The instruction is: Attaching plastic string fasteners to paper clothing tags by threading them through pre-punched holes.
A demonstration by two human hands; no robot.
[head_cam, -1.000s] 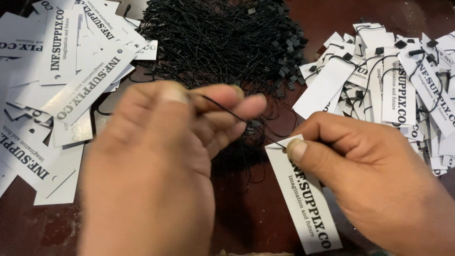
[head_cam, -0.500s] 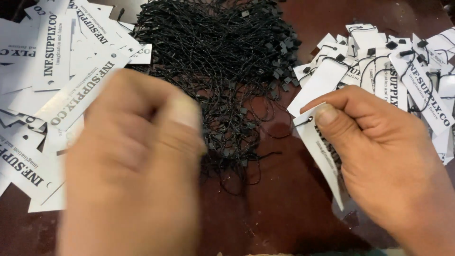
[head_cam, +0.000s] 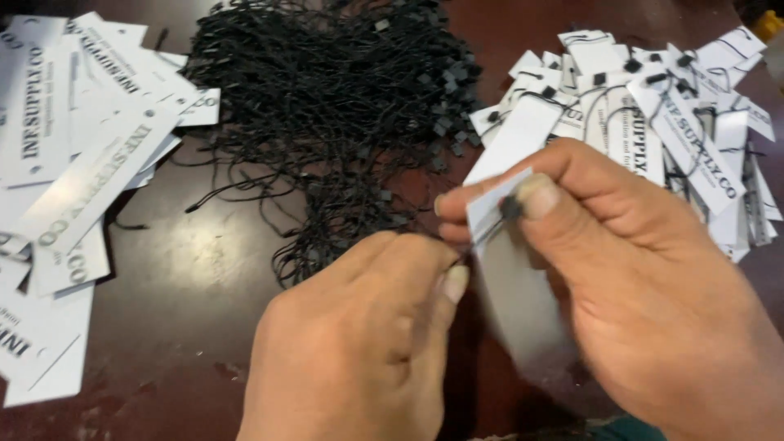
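Observation:
My right hand (head_cam: 629, 278) pinches the top of a white paper tag (head_cam: 506, 269) between thumb and forefinger, with a small black fastener under the thumb tip. My left hand (head_cam: 367, 343) is closed beside it, its fingertips touching a thin black string at the tag's upper corner. The tag hangs down between the two hands, blurred. Behind the hands lies a tangled heap of black string loops (head_cam: 335, 98) with small square locks.
A loose pile of white printed tags without strings (head_cam: 73, 171) covers the left of the dark brown table (head_cam: 188, 278). A pile of white tags with black strings attached (head_cam: 653, 114) lies at the right.
My right hand has lifted the tag and turned it upright. My left hand drew its string across, blurred midway, and now sits lower, closed against the tag's corner.

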